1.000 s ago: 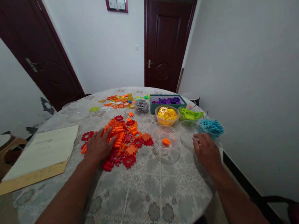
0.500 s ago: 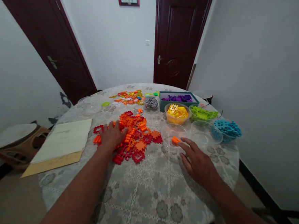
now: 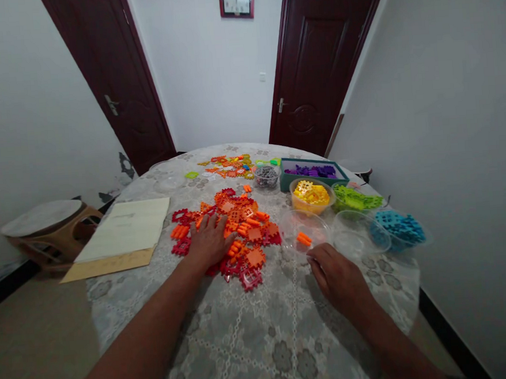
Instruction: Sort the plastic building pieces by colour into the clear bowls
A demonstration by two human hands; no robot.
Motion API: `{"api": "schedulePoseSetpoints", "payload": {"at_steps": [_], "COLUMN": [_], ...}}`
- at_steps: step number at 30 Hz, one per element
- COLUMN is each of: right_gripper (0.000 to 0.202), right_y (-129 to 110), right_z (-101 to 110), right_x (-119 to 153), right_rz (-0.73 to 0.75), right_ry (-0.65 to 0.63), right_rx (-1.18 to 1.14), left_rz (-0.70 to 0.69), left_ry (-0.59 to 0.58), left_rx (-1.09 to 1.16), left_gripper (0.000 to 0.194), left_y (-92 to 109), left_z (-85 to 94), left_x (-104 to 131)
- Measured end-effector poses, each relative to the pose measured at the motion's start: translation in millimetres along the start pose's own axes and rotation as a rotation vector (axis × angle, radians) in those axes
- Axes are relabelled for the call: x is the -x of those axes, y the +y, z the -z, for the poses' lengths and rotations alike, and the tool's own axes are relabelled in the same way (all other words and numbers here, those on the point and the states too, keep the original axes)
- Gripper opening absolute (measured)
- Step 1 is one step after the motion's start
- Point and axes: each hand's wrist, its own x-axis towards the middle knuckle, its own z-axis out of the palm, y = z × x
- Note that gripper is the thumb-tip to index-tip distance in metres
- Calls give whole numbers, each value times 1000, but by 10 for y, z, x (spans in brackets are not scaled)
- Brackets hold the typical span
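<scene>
My left hand [image 3: 209,241] rests with spread fingers on a pile of red and orange plastic pieces [image 3: 255,258]. Near the front rim of a clear round bowl [image 3: 288,233], my right hand [image 3: 334,270] has its fingers curled together; whether anything is between them is hidden. Orange pieces [image 3: 304,239] lie inside that bowl, just beyond the fingertips. A second clear bowl [image 3: 347,246] stands to its right.
Behind are a bowl of yellow pieces [image 3: 316,195], green pieces [image 3: 353,198], blue pieces [image 3: 398,228], a grey-filled bowl [image 3: 266,177] and a box [image 3: 284,180] of purple pieces. Papers [image 3: 123,227] lie left; mixed pieces [image 3: 229,167] lie at the back.
The view has shifted, so the scene sits further right. My left hand has moved over the pile towards its middle, and pieces have shifted. My right fingers have curled in and drawn back from the bowl.
</scene>
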Motion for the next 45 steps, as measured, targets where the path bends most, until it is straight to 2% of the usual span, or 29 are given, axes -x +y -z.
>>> {"api": "schedulePoseSetpoints", "payload": {"at_steps": [4,8,11,14,16,18,22,24,27,32,36,39,42,45], "right_gripper": [15,16,16,16,22,28,21,18,21,23,20,17,25,28], "right_y": [-89,-231,-376,-550,-674,-793,-995,-1071,-1152,-1196,-1113,-913,-596,-272], "right_z": [86,119,98,10,-110,-281,-677,-842,-1009,-1048,-870,-605,-247,61], "right_x": [-216,-529,-793,-1054,-1214,-1365,-1669,-1822,-2014,-2128,-2034,-1860,-1575,-1209], "right_rz": [9,49,85,71,-23,-185,-627,-850,-996,-1007,-974,-774,-489,-302], "right_ry": [-19,-18,9,39,23,-26,-110,-168,-255,-304,-258,-45,164,224], "right_rx": [8,-36,-157,-371,-593,-902,-1625,-1880,-2024,-2120,-2154,-1962,-1389,-688], "left_rz": [5,20,-3,-18,-28,-38,-45,-46,-40,-40,-29,-30,-42,-67], "left_ry": [-27,-44,-52,-21,11,30,31,50,88,74,28,9,24,93], "left_rx": [-49,-93,-77,-35,-8,11,20,28,44,46,37,35,34,32], "left_gripper": [65,66,67,66,63,60,54,51,46,48,53,56,56,53], "left_y": [-86,-61,-53,-97,-145,-195,-266,-279,-274,-250,-235,-232,-251,-277], "left_z": [113,256,278,238,219,222,255,258,242,237,257,252,221,192], "left_x": [116,348,555,720,800,868,989,1027,1044,1033,1040,1051,1065,1039]}}
